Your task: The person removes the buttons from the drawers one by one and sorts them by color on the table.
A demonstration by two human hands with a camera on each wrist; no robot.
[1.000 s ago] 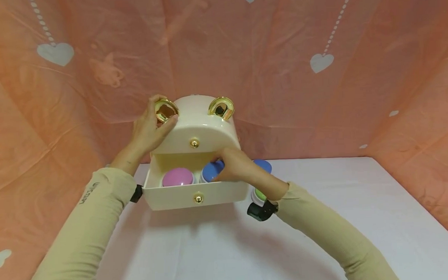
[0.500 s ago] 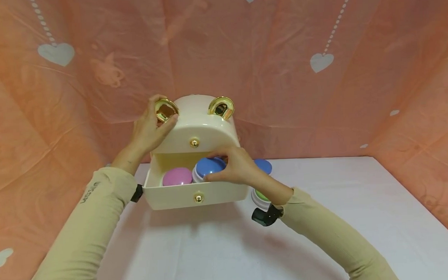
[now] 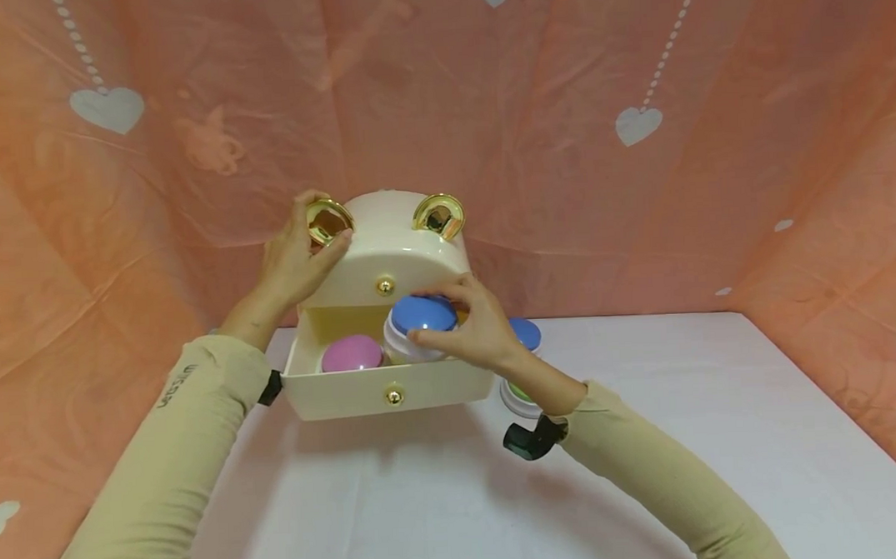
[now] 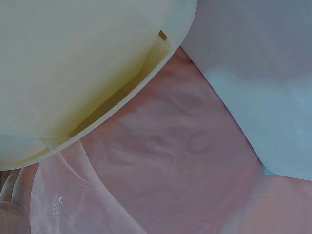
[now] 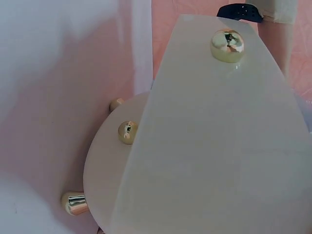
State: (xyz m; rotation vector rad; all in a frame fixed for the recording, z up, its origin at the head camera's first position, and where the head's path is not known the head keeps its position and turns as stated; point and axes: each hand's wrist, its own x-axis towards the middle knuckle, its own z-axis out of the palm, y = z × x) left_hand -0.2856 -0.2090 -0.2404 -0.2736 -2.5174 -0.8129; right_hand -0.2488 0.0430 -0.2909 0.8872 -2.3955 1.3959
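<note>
A cream storage box with gold frog-like eyes stands at the back of the table, its lower drawer pulled out. My left hand grips the left gold eye, thumb at its right side and fingers around its outer edge. My right hand holds a white jar with a blue lid between thumb and fingers, raised partly above the drawer's front wall. A jar with a pink lid sits in the drawer's left part. In the right wrist view, the drawer front blocks the right hand.
Another blue-lidded jar and a green jar stand on the white table right of the box, partly hidden by the right forearm. A pink curtain with hearts hangs close behind.
The right hand has lifted the blue-lidded jar up from low inside the drawer. The left hand stays on the gold eye; the pink-lidded jar has stayed put.
</note>
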